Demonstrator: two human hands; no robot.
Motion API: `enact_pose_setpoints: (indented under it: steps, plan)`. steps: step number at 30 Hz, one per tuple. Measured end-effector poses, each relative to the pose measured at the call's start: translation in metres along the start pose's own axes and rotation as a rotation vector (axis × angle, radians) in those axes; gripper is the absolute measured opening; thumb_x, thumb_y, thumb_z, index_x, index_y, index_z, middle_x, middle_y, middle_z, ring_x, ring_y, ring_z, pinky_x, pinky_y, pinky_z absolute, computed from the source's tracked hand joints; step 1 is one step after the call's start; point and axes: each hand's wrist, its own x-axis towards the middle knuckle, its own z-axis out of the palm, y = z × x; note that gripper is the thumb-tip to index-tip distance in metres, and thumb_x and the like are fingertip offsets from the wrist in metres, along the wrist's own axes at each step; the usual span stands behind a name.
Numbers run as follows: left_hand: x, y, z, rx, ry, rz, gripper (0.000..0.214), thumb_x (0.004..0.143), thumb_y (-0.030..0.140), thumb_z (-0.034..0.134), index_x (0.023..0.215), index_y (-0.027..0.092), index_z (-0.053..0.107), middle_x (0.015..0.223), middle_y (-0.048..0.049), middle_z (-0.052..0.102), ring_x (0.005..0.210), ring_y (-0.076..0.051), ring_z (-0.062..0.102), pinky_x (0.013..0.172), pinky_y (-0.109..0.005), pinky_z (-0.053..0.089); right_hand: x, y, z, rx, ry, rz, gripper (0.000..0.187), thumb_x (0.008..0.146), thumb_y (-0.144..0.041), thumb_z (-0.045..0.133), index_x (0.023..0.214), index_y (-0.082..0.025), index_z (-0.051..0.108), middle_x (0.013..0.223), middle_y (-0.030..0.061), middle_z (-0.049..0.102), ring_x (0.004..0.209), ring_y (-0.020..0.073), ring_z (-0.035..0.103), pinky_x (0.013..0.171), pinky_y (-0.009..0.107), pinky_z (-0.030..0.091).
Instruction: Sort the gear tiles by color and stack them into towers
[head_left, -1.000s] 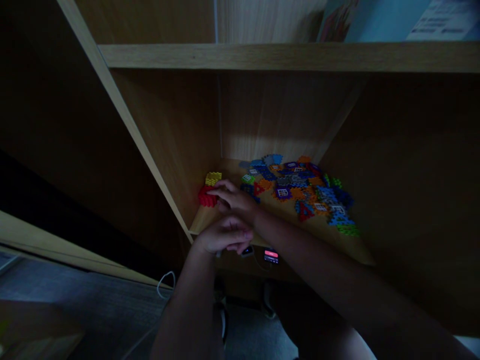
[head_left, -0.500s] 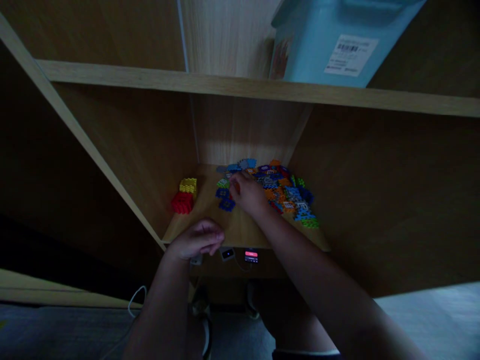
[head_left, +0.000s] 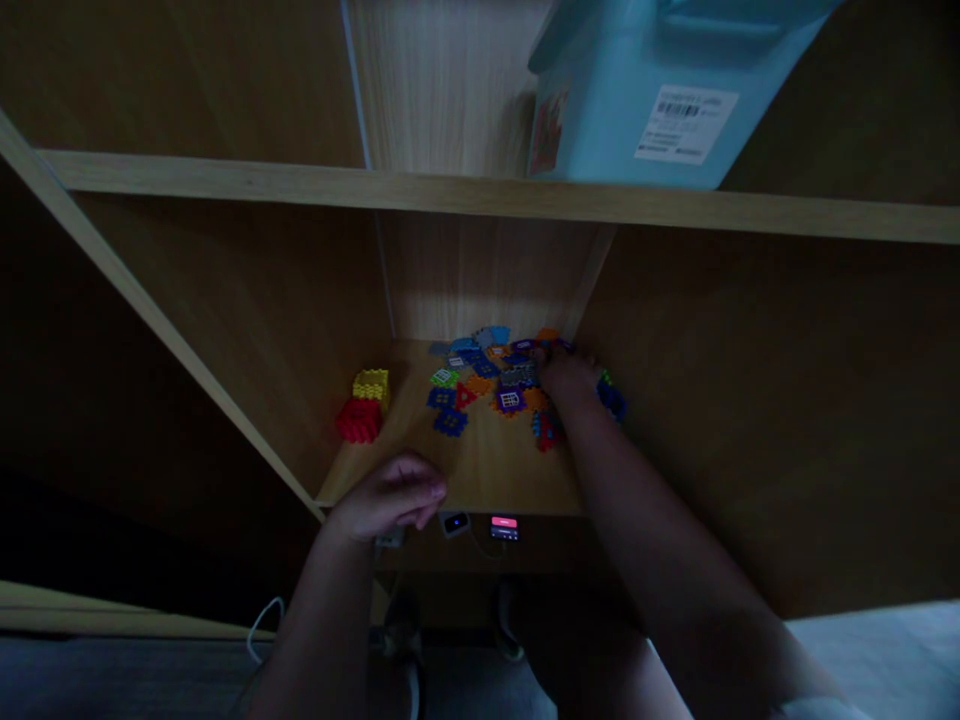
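Note:
My left hand (head_left: 394, 495) hovers at the shelf's front edge, fingers curled in; whatever they may hold is hidden. My right hand (head_left: 568, 375) is over the right part of a pile of flat, notched plastic building pieces, its fingers spread and partly hidden, touching the pieces. Near it lie a purple window piece (head_left: 510, 400), grey pieces (head_left: 517, 375) and red pieces (head_left: 547, 432). Farther left are dark blue pieces (head_left: 451, 421), a red triangle (head_left: 464, 397) and a green window piece (head_left: 444, 377). A red stack (head_left: 359, 421) and a yellow stack (head_left: 371, 386) stand by the left wall.
A light blue bin (head_left: 622, 110) with a label stands on the upper shelf (head_left: 450, 192), above my hands. Wooden side walls enclose the lower shelf (head_left: 487, 465). Below its front edge are a lit phone (head_left: 505, 527) and a small device (head_left: 454, 523) with a cable.
My right hand has moved right across the pile, uncovering the pieces in its middle. My left hand stays nearly where it was. The view has tilted slightly up.

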Motion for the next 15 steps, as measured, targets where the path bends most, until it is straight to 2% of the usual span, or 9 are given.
enact_pose_setpoints:
  steps: [6, 10, 15]
  plan:
    - [-0.0004, -0.0012, 0.0005, 0.003, -0.001, 0.034, 0.064, 0.095, 0.068, 0.067, 0.058, 0.016, 0.058, 0.045, 0.0042, 0.041, 0.043, -0.008, 0.029, 0.048, -0.026, 0.02, 0.0013, -0.0001, 0.0056, -0.005, 0.008, 0.015, 0.07, 0.105, -0.06, 0.042, 0.135, -0.004, 0.07, 0.138, 0.0313, 0.066, 0.135, 0.0473, 0.054, 0.115, 0.062, 0.034]
    - [-0.0006, 0.0033, 0.0048, -0.033, 0.057, 0.036, 0.065, 0.091, 0.069, 0.07, 0.055, 0.017, 0.055, 0.043, 0.0042, 0.04, 0.041, -0.007, 0.028, 0.046, -0.027, 0.016, 0.0005, -0.001, 0.0022, 0.001, 0.037, 0.016, 0.068, 0.105, -0.059, 0.042, 0.13, -0.004, 0.073, 0.137, 0.0306, 0.067, 0.134, 0.0465, 0.055, 0.114, 0.061, 0.035]
    - [-0.0009, 0.0045, 0.0071, -0.05, 0.095, 0.024, 0.066, 0.087, 0.07, 0.074, 0.054, 0.017, 0.055, 0.043, 0.0047, 0.04, 0.041, -0.007, 0.029, 0.045, -0.026, 0.015, 0.0013, -0.0009, 0.0015, -0.001, -0.001, 0.019, 0.069, 0.106, -0.059, 0.038, 0.129, -0.005, 0.075, 0.138, 0.029, 0.067, 0.136, 0.0463, 0.053, 0.115, 0.062, 0.035]
